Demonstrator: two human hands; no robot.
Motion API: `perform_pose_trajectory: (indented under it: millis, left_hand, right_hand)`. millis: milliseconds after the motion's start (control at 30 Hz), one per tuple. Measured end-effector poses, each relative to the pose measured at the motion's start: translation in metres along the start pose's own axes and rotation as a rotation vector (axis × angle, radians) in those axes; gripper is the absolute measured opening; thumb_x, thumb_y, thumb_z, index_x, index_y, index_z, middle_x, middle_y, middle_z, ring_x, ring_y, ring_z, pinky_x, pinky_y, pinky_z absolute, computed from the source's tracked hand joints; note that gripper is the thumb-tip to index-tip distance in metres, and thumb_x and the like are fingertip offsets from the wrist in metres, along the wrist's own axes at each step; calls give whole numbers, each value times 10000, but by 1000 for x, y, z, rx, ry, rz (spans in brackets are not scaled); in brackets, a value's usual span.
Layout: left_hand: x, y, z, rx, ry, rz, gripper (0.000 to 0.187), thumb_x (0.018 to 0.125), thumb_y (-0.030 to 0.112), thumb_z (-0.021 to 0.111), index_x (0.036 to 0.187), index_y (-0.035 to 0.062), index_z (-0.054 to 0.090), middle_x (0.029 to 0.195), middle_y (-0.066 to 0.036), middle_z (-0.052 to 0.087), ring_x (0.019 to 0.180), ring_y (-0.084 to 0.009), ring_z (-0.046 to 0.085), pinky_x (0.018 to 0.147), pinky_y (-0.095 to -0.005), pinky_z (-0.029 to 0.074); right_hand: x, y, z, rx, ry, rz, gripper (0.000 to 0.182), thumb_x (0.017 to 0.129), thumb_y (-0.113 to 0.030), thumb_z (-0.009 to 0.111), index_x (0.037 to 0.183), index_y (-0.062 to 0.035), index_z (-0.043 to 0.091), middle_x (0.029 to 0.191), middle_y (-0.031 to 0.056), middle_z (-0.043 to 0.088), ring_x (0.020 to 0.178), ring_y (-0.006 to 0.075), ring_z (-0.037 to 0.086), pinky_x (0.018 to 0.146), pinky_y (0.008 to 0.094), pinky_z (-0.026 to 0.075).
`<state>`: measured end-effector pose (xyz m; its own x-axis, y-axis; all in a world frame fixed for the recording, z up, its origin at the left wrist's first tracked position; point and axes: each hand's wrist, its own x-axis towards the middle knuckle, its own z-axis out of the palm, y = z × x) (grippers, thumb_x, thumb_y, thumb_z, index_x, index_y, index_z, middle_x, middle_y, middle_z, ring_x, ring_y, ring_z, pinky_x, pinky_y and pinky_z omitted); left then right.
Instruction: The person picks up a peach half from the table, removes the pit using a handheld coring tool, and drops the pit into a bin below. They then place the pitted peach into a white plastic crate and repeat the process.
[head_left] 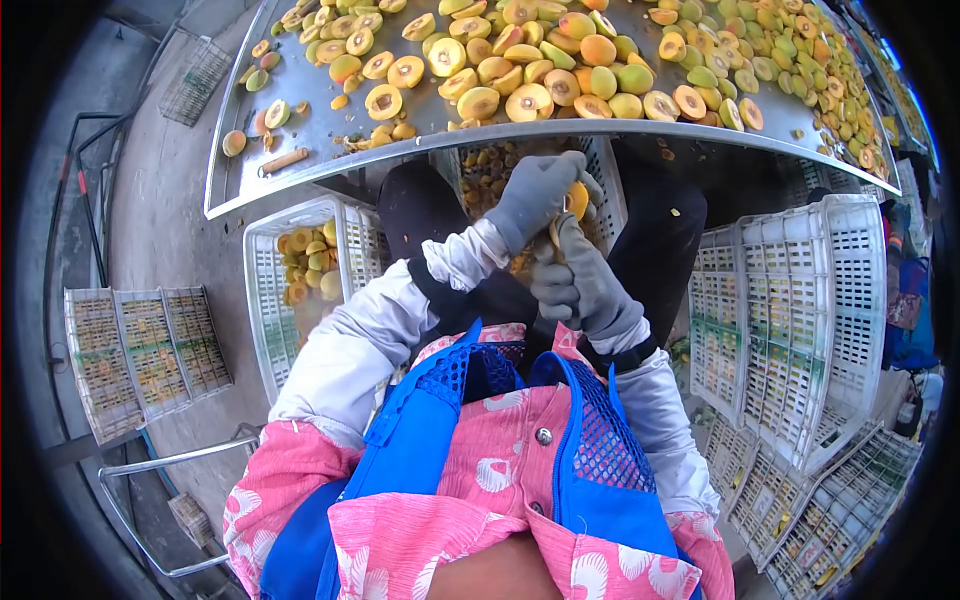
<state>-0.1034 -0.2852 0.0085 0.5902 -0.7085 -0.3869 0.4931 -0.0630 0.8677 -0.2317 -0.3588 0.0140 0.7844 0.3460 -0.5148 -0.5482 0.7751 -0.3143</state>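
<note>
Both hands wear grey gloves and meet over my lap, below the table's front edge. My left hand [535, 200] is closed around a yellow-orange peach half [577, 200], partly covered by the fingers. Just below it, my right hand [585, 285] is curled into a fist with the thumb up against the fruit. A thin orange-brown edge shows beside that thumb; what the fist holds is hidden. Beneath the hands, between my knees, a crate [608, 190] has peach pieces in it. Many cut peach halves [529, 102] lie on the metal table [330, 125] in front.
A short wooden handle [285, 162] lies at the table's left front corner. At left stands a white crate [290, 215] of peaches, with another crate [145, 350] farther out. Tall stacked crates [790, 310] stand close on the right. A metal-framed seat [180, 465] is lower left.
</note>
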Motion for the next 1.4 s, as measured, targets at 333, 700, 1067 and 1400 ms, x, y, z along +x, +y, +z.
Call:
perform_pose_trajectory:
  millis: [333,700,1067,1400]
  left_hand:
    - [4,-2,0,101,12,25,460,975,327,462,823,-39,696,731,-98,678,651,-149,631,631,-256,507]
    - [0,-7,-7,-8,-114,127,494,991,386,476,860,-46,679,800,-126,689,667,-170,659,650,-281,542]
    - [-10,-16,-2,-273,135,101,560,987,471,417,938,-25,673,764,-152,684,680,-201,647,632,-288,531]
    - [8,-39,-30,-380,232,361,352,923,192,564,1223,13,518,1089,-139,641,983,-206,630,769,-292,543]
  right_hand:
    - [-2,-1,-1,41,-72,40,481,956,-641,377,858,-177,459,604,-92,252,439,39,205,397,216,187]
    - [0,6,5,-104,4,-5,488,960,-647,356,873,-175,449,608,-91,250,438,40,207,406,220,193]
    - [21,13,-11,-645,329,-277,441,1011,-477,407,809,-107,535,564,-42,461,402,94,409,366,266,313]
    - [21,20,-35,-649,103,-896,315,962,-290,565,1121,-19,541,702,157,625,610,291,635,575,362,493]
